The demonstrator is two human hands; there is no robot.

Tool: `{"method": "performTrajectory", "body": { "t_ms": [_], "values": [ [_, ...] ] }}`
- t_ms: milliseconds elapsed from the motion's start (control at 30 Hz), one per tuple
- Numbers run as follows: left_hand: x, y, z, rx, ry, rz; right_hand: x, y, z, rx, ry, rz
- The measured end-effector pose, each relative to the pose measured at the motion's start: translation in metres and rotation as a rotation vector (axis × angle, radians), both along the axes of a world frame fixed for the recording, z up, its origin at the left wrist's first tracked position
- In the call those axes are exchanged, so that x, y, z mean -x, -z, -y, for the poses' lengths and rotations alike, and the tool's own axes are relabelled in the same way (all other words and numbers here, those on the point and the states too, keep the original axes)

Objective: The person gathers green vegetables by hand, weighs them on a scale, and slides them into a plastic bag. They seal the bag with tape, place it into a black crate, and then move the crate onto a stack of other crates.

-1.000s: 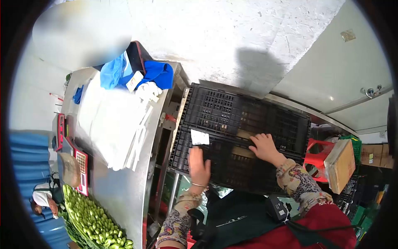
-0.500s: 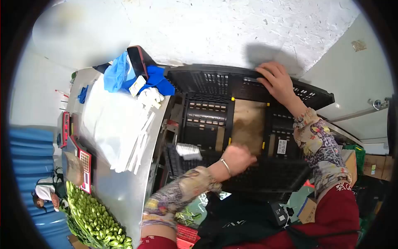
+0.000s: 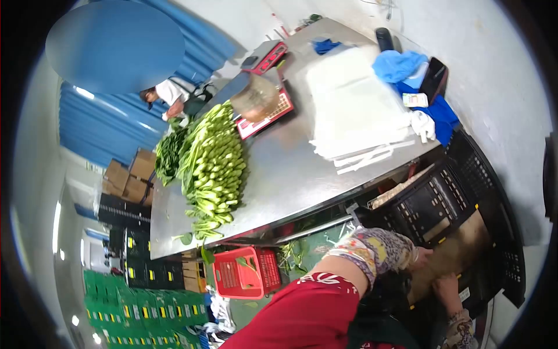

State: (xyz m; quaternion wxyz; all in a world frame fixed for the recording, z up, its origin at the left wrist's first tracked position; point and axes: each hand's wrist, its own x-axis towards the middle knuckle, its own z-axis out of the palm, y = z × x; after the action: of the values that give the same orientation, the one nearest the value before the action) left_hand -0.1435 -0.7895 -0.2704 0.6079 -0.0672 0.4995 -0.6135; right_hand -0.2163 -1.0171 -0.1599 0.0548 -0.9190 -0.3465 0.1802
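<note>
One table (image 3: pixel 273 168) between crate (image 3: pixel 429 205) and curtain (image 3: pixel 107 129)

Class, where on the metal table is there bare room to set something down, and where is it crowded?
The widest bare patch of table lies between the greens, the near scale and the white sheets. A smaller one borders the greens at the corner. It is crowded where the sheets meet the blue cloths and phone.

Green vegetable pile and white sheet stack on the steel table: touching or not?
Apart. The head view shows a wide strip of bare steel table between the green vegetable pile and the white sheet stack.
</note>
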Motion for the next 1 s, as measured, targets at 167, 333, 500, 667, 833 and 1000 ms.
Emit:
{"method": "performTrajectory", "body": {
  "t_ms": [167, 333, 500, 667, 833, 1000],
  "values": [
    [-0.04, -0.046, 0.006, 0.018, -0.22, -0.889, -0.002, -0.034, 0.002, -0.078, 0.072, 0.015],
    [-0.053, -0.208, -0.105, 0.533, -0.907, -2.081, 0.017, -0.088, 0.137, 0.018, 0.551, 0.111],
    [-0.046, -0.277, -0.21, 1.165, -0.666, -2.561, -0.01, -0.203, 0.127, -0.016, 1.136, 0.052],
    [0.033, -0.31, -0.321, 2.436, 0.41, -2.598, -0.088, -0.175, -0.033, -0.547, 0.579, 0.127],
    [0.145, -0.286, -0.513, 3.016, 1.27, -1.671, -0.088, -0.257, -0.392, -0.706, -0.093, 0.037],
    [0.261, -0.277, -0.602, 3.203, 1.279, -1.063, -0.07, -0.285, -0.685, -0.734, -0.627, 0.144]
  ]
}}
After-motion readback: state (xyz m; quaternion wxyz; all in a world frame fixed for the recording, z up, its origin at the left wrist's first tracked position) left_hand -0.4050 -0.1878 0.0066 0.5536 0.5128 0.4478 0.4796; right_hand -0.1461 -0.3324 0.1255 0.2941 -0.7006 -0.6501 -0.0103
